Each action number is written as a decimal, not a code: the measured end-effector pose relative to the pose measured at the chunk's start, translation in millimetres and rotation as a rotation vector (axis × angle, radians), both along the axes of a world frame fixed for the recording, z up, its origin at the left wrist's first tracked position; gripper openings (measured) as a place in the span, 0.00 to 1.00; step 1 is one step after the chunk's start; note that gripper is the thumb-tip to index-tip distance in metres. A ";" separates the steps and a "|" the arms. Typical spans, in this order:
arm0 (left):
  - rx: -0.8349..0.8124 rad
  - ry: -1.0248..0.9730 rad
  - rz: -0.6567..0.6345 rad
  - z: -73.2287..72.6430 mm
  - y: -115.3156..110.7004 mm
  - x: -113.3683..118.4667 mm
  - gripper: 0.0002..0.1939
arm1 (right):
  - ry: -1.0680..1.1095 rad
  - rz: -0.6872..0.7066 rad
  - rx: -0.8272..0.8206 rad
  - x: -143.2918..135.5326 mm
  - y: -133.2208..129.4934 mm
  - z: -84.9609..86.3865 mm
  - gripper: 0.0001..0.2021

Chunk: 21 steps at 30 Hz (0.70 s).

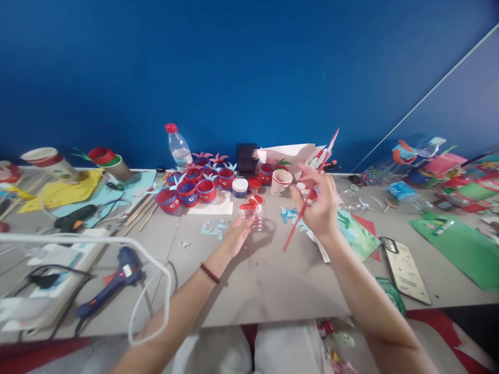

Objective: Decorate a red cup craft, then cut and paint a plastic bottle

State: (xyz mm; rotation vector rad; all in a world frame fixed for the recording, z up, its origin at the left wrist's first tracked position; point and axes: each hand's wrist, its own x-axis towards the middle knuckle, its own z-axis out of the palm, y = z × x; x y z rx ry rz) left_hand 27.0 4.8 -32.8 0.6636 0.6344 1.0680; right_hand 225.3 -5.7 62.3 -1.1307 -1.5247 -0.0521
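Note:
My left hand [238,235] grips a short clear plastic bottle piece [256,223] whose upper rim is coated red. To the right, my right hand [320,200] is raised above the table with a slim red paintbrush [295,228] between its fingers, slanting from upper right to lower left and slightly blurred. Just beyond the bottle piece lies a round lid [256,199] with red paint on it. Behind that stand a small red paint pot [254,185] and a white-lidded blue pot [239,188]. A paper cup [281,182] is near my right hand.
Several red and blue painted cups [206,191] with paper fringes cluster at the back left. A blue glue gun [111,283], a power strip [58,280] and a looping white cable [168,280] occupy the left. At the right lie a phone [404,270] and green sheet [460,252].

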 end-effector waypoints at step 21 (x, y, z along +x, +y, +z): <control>0.060 0.025 0.011 -12.1 1.8 2.6 0.21 | -0.956 0.241 -0.036 -72.4 227.2 24.6 0.22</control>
